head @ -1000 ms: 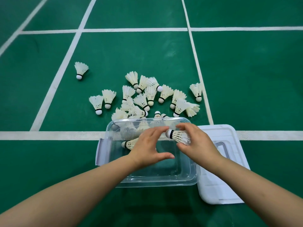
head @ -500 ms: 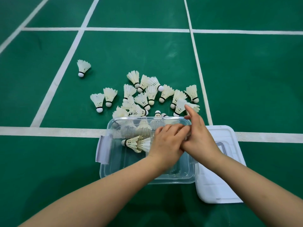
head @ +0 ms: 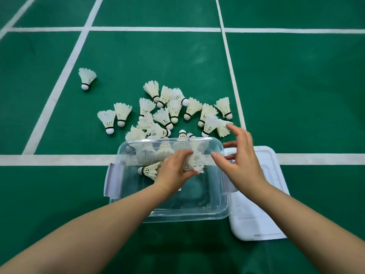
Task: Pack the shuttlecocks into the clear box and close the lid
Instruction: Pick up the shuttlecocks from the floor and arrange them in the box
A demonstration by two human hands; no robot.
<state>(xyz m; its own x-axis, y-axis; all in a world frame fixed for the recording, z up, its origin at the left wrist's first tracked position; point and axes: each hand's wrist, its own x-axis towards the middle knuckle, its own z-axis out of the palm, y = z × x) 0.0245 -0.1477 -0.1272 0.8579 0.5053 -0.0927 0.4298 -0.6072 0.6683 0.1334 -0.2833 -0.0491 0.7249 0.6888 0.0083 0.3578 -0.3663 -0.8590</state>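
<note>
Entry: shuttlecock [head: 195, 163], in right hand [head: 240, 159] a second ago, I now log gripped by left hand [head: 174, 172] inside clear box [head: 169, 216]. Right hand empty, fingers spread, free for pile [head: 173, 111] beyond; lid [head: 256, 224] off.

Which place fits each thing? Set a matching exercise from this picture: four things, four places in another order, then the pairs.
1 lone shuttlecock
2 white lid
3 left hand
4 right hand

A flat on the floor, right of the clear box
B inside the clear box, gripping shuttlecocks
C on the floor, apart from the pile
D open, above the box's right rim

Pairs: 1-C, 2-A, 3-B, 4-D
</note>
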